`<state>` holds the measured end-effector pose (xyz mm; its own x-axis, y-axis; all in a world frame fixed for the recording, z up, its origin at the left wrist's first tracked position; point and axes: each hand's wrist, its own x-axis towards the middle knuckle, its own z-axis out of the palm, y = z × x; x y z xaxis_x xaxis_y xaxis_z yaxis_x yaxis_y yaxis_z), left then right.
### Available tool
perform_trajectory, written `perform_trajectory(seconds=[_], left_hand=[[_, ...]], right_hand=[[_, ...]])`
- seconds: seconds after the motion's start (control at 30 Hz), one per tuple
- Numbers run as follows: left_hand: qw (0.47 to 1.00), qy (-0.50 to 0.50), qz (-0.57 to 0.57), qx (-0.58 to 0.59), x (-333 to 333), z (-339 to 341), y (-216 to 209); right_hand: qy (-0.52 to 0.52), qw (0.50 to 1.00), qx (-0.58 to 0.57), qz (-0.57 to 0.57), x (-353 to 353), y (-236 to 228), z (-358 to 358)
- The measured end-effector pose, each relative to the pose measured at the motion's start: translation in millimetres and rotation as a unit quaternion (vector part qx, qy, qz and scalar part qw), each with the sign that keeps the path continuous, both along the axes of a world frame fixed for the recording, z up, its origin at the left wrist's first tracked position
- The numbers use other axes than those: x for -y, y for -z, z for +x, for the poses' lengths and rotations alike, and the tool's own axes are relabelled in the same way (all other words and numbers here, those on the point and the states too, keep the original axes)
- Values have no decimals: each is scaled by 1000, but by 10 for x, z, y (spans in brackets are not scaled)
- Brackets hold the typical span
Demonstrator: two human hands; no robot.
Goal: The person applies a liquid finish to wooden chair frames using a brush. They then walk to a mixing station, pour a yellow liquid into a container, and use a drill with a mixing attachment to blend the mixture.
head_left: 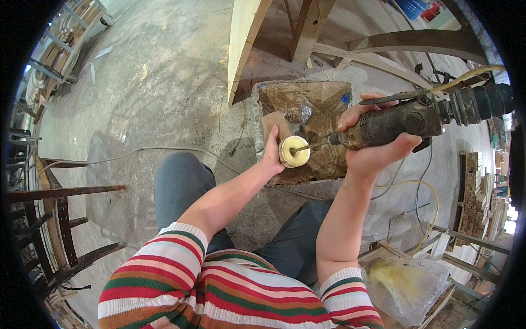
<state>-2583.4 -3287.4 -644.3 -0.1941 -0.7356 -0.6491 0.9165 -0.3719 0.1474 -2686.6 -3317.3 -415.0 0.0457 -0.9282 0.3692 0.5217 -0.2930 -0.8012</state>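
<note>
Left grip [272, 149]: holding white tub [296, 165] at its left side, likely bracing it | tub over brown-stained sheet [329, 98] on floor [164, 98] | right grip [364, 159]: round power tool [378, 127], probably carrying its weight; rod [315, 146] tip in yellow contents [294, 143]

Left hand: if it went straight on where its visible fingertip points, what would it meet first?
The left hand would probably meet the flat tan piece in the brown tray first, though its height above that is unclear.

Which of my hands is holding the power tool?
Your right hand: it grips the dark power tool, while your left hand holds the round white container.
</note>
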Motion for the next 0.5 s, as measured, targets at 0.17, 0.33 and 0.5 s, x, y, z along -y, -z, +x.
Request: perform_trajectory(seconds=[0.17, 0.33, 0.5], left_hand=[[1000, 9, -1, -15, 2, 17, -2], [1000, -6, 9, -18, -2, 43, 57], [1000, -6, 14, -8, 8, 2, 37]], right_hand=[[0, 1000, 3, -5, -16, 13, 0], [2, 1000, -17, 4, -52, -31, 47], [8, 1000, -11, 0, -52, -22, 27]])
